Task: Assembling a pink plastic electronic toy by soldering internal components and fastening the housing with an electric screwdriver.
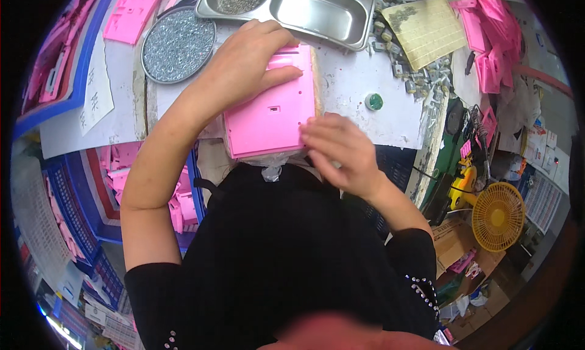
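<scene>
A pink flat plastic panel [268, 121] lies in front of me on a light, rough-edged pad [317, 75]. It has small holes and a little rectangular slot. My left hand [259, 57] grips its far end, with fingers curled toward the far edge and the thumb lying across the top. At the panel's right edge is my right hand [341, 149], slightly blurred. Its fingers are stretched out with the tips at the edge, and the thumb is apart. Whether a tiny part sits under those fingertips is not visible.
Beyond the panel stand a round dish of small metal pieces [180, 45] and a compartmented steel tray [320, 11]. To the right are a green-topped little container [373, 102], scattered small metal parts [420, 75], a stained yellowish sheet [423, 33] and a yellow fan [498, 216]. Blue crates [109, 228] hold pink parts.
</scene>
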Available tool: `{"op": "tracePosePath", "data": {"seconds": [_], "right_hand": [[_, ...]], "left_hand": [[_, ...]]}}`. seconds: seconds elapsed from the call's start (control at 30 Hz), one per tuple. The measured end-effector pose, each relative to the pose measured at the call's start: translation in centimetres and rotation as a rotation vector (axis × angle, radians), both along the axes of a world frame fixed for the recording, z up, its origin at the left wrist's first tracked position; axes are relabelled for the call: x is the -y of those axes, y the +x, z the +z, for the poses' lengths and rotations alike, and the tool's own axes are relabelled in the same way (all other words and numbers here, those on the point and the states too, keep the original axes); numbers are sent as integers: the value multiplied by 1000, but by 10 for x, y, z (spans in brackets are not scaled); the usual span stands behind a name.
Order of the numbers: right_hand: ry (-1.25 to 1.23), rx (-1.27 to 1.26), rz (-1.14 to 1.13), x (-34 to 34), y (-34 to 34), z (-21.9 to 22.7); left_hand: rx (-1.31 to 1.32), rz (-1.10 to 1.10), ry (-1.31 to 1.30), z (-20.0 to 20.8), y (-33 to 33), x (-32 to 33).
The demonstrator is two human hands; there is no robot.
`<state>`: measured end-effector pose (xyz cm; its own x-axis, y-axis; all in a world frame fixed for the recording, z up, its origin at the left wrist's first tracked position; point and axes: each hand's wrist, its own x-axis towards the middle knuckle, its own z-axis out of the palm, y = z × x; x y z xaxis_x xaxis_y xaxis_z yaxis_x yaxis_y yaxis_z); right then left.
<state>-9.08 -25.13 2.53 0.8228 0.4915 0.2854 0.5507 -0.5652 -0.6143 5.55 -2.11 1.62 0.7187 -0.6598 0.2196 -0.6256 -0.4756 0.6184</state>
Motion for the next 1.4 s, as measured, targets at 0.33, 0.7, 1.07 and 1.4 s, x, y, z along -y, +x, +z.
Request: {"op": "tracePosePath", "data": {"seconds": [0.33, 0.7, 1.07, 1.4], "right_hand": [[-114, 26, -208, 0, 7, -15], [-328, 131, -122, -16, 13, 11], [-334, 125, -43, -17, 20, 12], [-389, 95, 3, -16, 24, 21]], "left_hand": [[-45, -6, 61, 10, 0, 3], [-105, -53, 52, 11, 3, -1], [96, 517, 250, -23, 25, -122], [341, 562, 255, -31, 36, -128]]}}
